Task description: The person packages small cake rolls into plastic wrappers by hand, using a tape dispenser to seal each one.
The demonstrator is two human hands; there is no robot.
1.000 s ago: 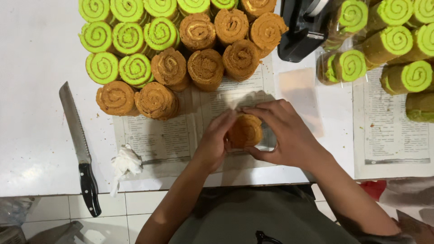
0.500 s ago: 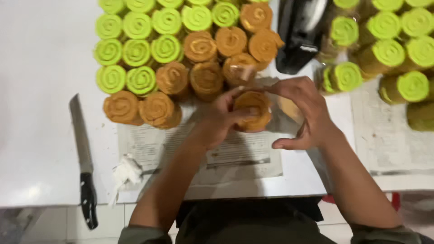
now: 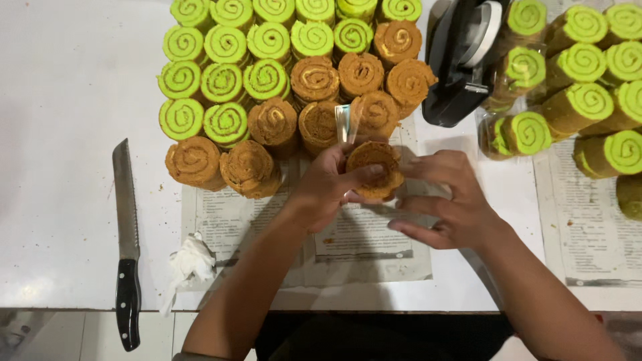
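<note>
My left hand (image 3: 328,190) grips a brown swirl-roll cake slice (image 3: 374,168), thumb pressed on its cut face, with a strip of clear plastic wrap (image 3: 342,124) sticking up beside it. My right hand (image 3: 448,204) is just right of the slice, fingers spread, touching clear wrap at the slice's side. Both hands hover over a sheet of newspaper (image 3: 348,247) on the white table (image 3: 67,220). Directly beyond the slice stand the brown roll slices (image 3: 317,80) and the green roll slices (image 3: 224,83), packed upright in rows.
A black-handled serrated knife (image 3: 126,241) lies at the left, a crumpled white tissue (image 3: 190,261) beside it. A black tape dispenser (image 3: 465,60) sits at the top right. Wrapped green-swirl rolls (image 3: 588,100) are stacked at the right on more newspaper (image 3: 595,227).
The slice has been lifted from the newspaper and carried up toward the rows. My right hand has come off it and opened its fingers beside it.
</note>
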